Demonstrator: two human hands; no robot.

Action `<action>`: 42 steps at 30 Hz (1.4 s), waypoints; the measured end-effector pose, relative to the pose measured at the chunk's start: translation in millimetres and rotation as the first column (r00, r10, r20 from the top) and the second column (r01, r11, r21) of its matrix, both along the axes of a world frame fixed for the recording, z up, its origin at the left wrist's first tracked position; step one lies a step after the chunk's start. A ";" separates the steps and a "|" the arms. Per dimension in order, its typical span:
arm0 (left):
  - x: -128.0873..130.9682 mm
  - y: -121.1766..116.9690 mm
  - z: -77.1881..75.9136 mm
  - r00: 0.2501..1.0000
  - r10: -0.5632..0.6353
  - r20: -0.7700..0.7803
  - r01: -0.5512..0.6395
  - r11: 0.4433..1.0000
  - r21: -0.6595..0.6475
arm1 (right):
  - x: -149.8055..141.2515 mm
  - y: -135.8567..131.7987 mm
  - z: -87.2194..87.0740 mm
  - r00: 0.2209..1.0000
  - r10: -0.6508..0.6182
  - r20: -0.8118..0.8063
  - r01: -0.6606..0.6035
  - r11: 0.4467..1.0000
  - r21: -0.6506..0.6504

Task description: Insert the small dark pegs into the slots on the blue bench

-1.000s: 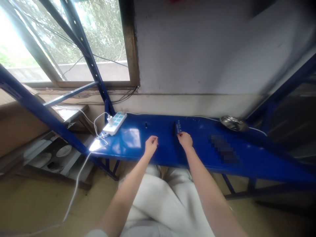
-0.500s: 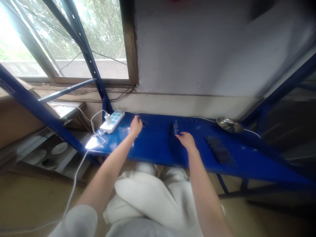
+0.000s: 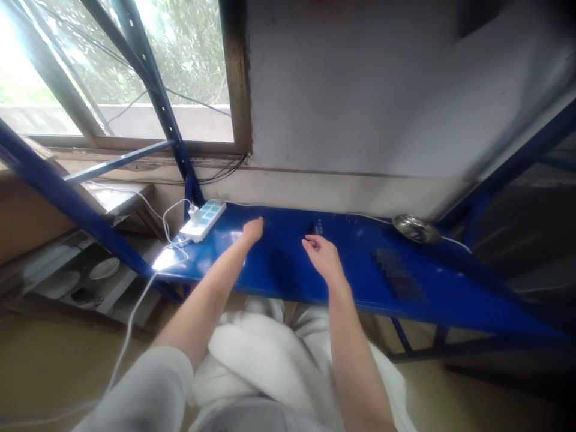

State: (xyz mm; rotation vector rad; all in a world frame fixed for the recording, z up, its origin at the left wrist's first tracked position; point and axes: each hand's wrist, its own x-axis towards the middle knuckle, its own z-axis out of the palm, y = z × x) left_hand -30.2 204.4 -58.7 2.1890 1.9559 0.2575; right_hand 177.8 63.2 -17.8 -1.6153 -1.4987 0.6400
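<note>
My left hand is over the left-middle of the blue table, fingers curled closed. Whatever it may hold is hidden. My right hand is raised a little above the table near the centre, thumb and fingertips pinched together. Anything between them is too small to make out. Just beyond that hand is a short row of small clear pieces. Beside the row lies a small dark piece. A few more tiny bits are scattered farther back to the right.
A white power strip with a plug and cable lies at the table's left end. On the right are a shiny metal dish and a blurred-out dark object. Blue metal posts frame the table, and a wall stands behind.
My right hand has moved left, away from the near end of the clear row. My left hand has shifted slightly right, and the small dark piece beside it no longer shows.
</note>
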 end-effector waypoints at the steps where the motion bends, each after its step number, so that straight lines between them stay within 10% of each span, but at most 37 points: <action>1: 0.1 0.6 -0.3 1.000 0.006 0.009 -0.006 1.000 0.001 | -1.9 -0.2 0.0 1.000 0.014 -0.010 -0.014 1.000 -0.001; 6: 9.2 0.2 12.6 0.941 0.098 0.324 -0.101 0.995 -0.009 | -7.3 1.4 -0.6 0.998 0.040 -0.058 -0.038 0.999 0.031; 11: 35.5 -36.8 45.7 0.450 -0.013 0.893 -0.057 0.997 0.043 | -15.7 2.3 9.2 0.980 -0.026 -0.199 0.045 0.995 0.087; 16: 54.4 -100.3 67.1 0.229 -0.262 0.938 0.065 0.965 0.254 | -27.9 1.7 22.4 0.943 -0.093 -0.319 0.137 0.983 0.120; 23: 55.9 -136.2 73.5 0.238 -0.273 0.932 0.086 0.962 0.260 | -38.7 -3.1 27.1 0.929 -0.006 -0.371 0.084 0.977 0.195; 42: 53.6 -139.9 77.9 0.180 -0.206 0.962 0.041 0.979 0.202 | -40.5 -9.9 36.9 0.954 -0.021 -0.300 0.108 0.955 0.275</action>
